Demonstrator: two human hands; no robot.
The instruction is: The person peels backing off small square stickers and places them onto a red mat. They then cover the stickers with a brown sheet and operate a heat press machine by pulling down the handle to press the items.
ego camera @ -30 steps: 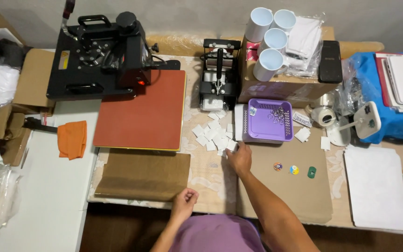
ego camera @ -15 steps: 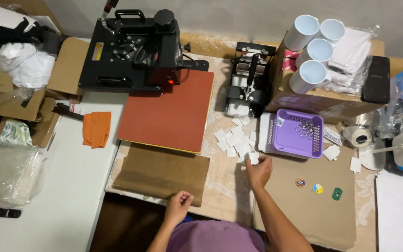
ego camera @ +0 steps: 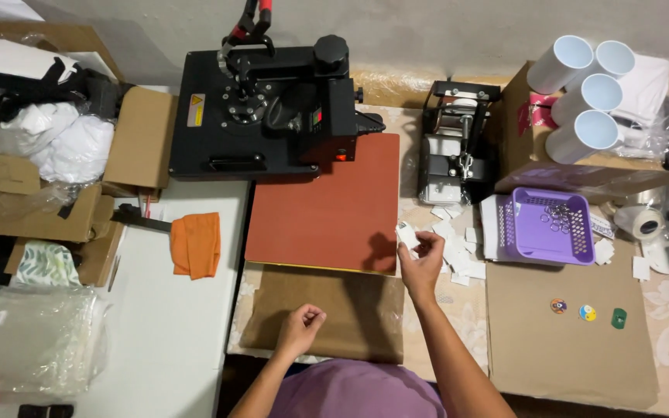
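My right hand (ego camera: 421, 263) is raised over the table and pinches a small white square piece (ego camera: 407, 234) at the right edge of the red-brown press pad (ego camera: 327, 205). A scatter of similar white pieces (ego camera: 457, 246) lies just right of it. My left hand (ego camera: 302, 325) rests in a loose fist on a brown paper sheet (ego camera: 327, 310) at the near edge and holds nothing. The black heat press (ego camera: 269, 108) stands behind the pad with its top swung left.
A purple mesh basket (ego camera: 547, 228) and a small mug press (ego camera: 458, 143) sit right of the pad. White mugs (ego camera: 582, 85) lie on a cardboard box. Three small colourful badges (ego camera: 586, 312) rest on brown card. An orange cloth (ego camera: 195, 244) lies left, beside boxes and bags.
My right hand lifted a white piece from the scatter and moved left to the pad's edge. The view shifted right and closer. My left hand stayed on the brown paper.
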